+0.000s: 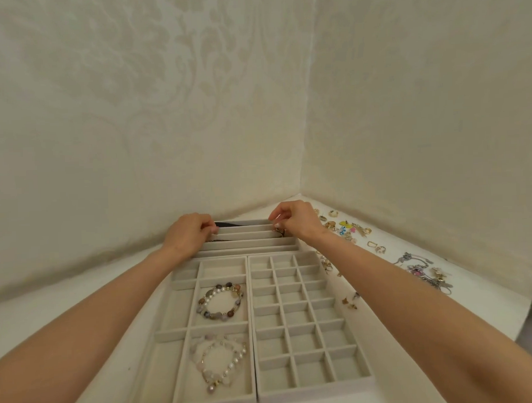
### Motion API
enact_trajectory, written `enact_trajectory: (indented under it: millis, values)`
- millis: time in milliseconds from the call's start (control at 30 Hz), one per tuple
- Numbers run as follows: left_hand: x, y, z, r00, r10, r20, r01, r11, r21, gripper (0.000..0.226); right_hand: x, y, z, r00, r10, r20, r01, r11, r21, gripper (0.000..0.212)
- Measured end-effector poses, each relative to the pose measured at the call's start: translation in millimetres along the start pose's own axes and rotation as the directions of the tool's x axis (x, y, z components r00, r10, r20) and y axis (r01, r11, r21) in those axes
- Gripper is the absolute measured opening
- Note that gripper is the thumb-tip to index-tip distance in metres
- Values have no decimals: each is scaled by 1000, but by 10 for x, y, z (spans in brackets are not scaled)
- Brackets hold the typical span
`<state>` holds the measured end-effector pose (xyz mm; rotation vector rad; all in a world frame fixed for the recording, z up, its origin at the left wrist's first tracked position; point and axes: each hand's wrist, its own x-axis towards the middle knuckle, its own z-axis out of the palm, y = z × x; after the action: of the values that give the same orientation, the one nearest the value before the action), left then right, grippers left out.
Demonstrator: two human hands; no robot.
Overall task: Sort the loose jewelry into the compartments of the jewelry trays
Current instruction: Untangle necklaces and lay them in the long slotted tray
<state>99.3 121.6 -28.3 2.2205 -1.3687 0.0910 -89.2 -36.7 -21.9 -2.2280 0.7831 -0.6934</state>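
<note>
Two hands stretch a dark necklace (227, 224) along the far slotted tray (248, 249).
The left hand (189, 231) curls its fingers onto the slot's left end, gripping or only pressing I cannot tell; the right hand (292, 220) pinches the strand's small metal end. Laying it in looks the step in hand; next, I judge: settle it flat, then fetch from the loose jewelry (350, 228) at right.

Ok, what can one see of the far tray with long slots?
The far tray is pale grey, felt-like, divided into long narrow slots running left to right. It lies flat near the wall corner, behind the two other trays. A dark item lies in its back slots. Curled fingers of the left hand touch its left end; the right hand pinches a small piece over its right end.
</note>
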Motion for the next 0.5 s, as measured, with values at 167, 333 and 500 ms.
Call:
enact_trajectory:
  millis: [167, 333, 500]
  values:
    - [-13, -51, 14, 992, 84, 97, -90, 994, 67, 37, -80, 27, -75, 999, 43, 17, -43, 999, 9, 15]
    - [-47, -27, 9, 994, 68, 81, -89, 950, 298, 48, -153, 61, -141, 999, 24, -36, -25, 999, -26, 18]
    - [-61, -29, -28, 997, 15, 81, -50, 886, 460, 52, -188, 94, -224, 996, 18, -87, -22, 998, -53, 19]
